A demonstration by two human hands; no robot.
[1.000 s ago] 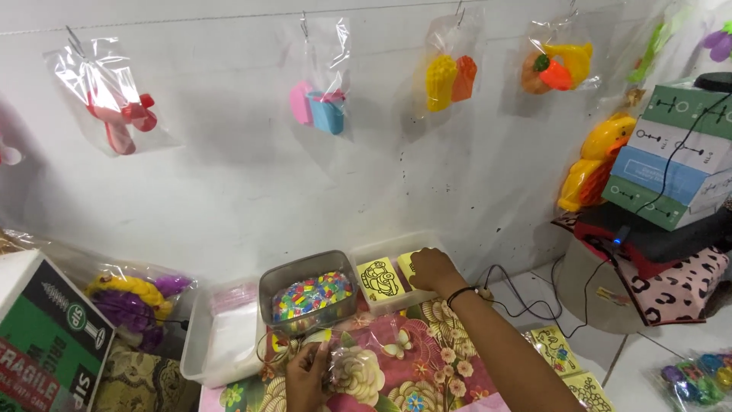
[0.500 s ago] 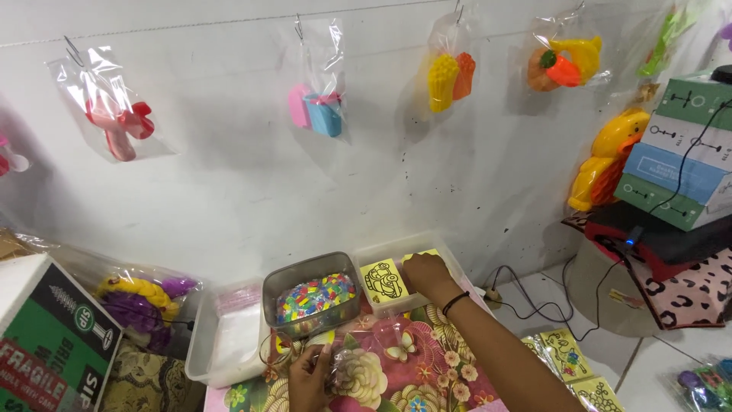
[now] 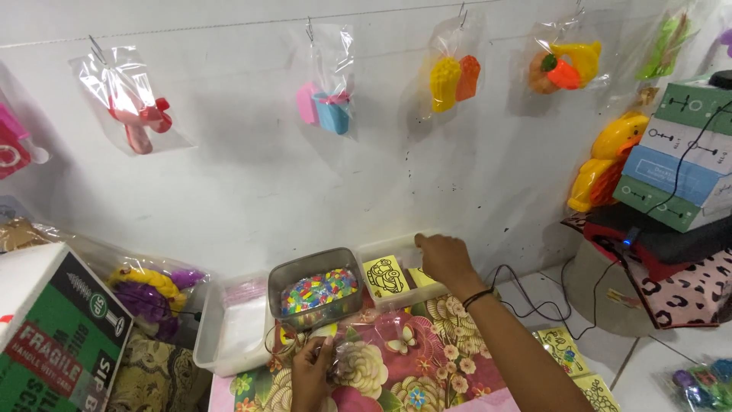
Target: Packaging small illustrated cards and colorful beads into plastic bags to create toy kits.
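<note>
At nine o'clock of the scene a green-and-white cardboard box [image 3: 53,336] stands beside a clear bag of purple and yellow toys [image 3: 149,294]. Toward six o'clock a clear plastic tub of white bags [image 3: 229,332] sits on the desk [image 3: 412,374], which is covered by a pink floral cloth. The left hand [image 3: 311,372], at six o'clock, has its grip closed on a small clear plastic bag [image 3: 347,358] lying on that cloth. Just above it, at twelve o'clock of the hand, a grey metal tin [image 3: 316,288] holds multicoloured pieces. At three o'clock of the tin, touching it, a clear tray [image 3: 396,252] holds yellow picture cards [image 3: 385,276], one with a car outline. The right hand [image 3: 444,257] reaches over the tray's far right part, fingers curled downward above the cards; whether its grip pinches a card cannot be told. At three o'clock of the scene, stacked boxes [image 3: 679,156] rest on a leopard-print cloth.
</note>
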